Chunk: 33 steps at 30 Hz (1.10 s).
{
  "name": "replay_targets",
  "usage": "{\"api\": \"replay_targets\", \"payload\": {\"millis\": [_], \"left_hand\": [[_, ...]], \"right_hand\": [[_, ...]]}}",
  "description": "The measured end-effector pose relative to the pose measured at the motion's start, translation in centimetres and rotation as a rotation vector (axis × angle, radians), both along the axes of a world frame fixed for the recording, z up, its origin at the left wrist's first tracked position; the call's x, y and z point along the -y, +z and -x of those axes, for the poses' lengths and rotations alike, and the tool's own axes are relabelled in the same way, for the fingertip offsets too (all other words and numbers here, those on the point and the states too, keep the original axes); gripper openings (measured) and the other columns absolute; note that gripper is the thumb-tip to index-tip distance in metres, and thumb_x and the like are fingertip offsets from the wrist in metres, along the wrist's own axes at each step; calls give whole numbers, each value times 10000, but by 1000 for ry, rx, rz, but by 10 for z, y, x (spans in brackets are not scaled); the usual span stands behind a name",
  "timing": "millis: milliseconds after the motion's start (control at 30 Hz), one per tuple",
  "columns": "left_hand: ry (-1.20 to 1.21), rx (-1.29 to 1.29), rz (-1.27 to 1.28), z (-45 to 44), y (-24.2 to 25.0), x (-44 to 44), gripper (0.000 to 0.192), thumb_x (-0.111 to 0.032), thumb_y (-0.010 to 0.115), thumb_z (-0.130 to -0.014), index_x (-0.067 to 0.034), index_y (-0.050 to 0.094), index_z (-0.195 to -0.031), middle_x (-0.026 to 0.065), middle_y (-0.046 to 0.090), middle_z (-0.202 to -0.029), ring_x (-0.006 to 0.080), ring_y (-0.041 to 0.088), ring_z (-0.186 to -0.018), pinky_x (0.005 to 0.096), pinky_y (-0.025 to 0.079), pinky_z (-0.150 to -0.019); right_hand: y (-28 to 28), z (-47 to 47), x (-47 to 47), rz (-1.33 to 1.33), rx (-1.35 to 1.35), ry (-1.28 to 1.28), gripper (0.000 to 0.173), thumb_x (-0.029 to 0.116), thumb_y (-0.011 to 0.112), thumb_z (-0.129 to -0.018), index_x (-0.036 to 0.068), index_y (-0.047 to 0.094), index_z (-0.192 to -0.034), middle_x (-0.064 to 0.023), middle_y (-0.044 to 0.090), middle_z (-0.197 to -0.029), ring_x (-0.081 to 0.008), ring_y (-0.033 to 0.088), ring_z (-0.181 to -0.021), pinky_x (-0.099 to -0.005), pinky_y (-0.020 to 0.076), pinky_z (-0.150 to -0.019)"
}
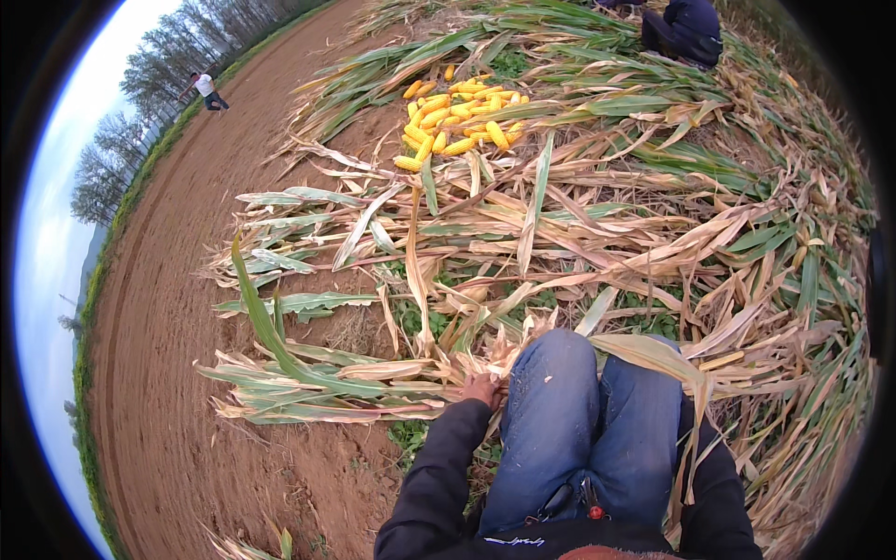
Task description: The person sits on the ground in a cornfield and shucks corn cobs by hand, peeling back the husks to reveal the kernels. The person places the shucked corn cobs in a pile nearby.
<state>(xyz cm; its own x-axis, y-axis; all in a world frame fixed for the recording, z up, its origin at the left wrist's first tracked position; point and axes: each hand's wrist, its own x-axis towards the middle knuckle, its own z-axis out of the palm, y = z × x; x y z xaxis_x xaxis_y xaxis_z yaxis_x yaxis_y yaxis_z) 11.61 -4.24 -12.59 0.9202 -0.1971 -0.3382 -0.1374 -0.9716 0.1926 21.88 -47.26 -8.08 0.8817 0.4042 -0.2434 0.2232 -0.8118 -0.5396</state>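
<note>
My left hand [481, 389] reaches down beside my left knee and touches cut corn stalks [413, 406] lying on the soil. Its fingers are partly hidden by the leg and the dry leaves, so its grip is unclear. Just above this hand are pale, dry corn husks [500, 353]. My right hand is out of view; the right sleeve [710, 462] runs down past my right thigh, where leg and leaves cover its end. A long dry corn leaf [651, 355] lies across my right knee [640, 385].
Husked yellow corn ears [458, 115] lie in a loose pile ahead. Layers of felled corn stalks [560, 238] spread around and to the right. A crouching person [682, 31] is at the far right, and another person [205, 87] is on the bare soil [168, 231] at far left.
</note>
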Motion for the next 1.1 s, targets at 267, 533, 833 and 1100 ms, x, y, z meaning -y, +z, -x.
{"api": "replay_targets", "payload": {"millis": [267,533,833,1100], "left_hand": [[84,119,229,41,-42,-5,491,-218,553,-866,-128,543,-1349,165,532,-1356,336,463,-1309,617,313,-1090],[221,-55,432,2,35,-12,300,-145,587,-840,-95,684,-1119,206,681,-1070,398,651,-1000,450,528,-861],[378,213,612,-94,69,-2,277,-146,592,-859,-113,701,-1112,152,701,-1086,374,667,-979,440,537,-839],[177,70,684,-100,-34,22,252,-129,581,-844,-87,708,-1058,171,701,-1024,384,663,-953,456,525,-853]], "right_hand": [[-30,35,-12,13,-60,-77,360,363,612,-946,55,679,-1119,-152,686,-1056,-295,654,-958,-396,520,-834],[-21,42,5,-39,-130,-179,336,323,585,-972,50,667,-1149,-125,689,-1057,-261,656,-936,-380,524,-833],[-28,27,36,-259,-277,-383,313,278,554,-1001,44,654,-1183,-95,693,-1058,-223,658,-911,-362,529,-831],[-72,-15,22,-1153,-693,-618,296,238,526,-1028,39,642,-1213,-69,697,-1060,-190,660,-889,-346,533,-830]]}}
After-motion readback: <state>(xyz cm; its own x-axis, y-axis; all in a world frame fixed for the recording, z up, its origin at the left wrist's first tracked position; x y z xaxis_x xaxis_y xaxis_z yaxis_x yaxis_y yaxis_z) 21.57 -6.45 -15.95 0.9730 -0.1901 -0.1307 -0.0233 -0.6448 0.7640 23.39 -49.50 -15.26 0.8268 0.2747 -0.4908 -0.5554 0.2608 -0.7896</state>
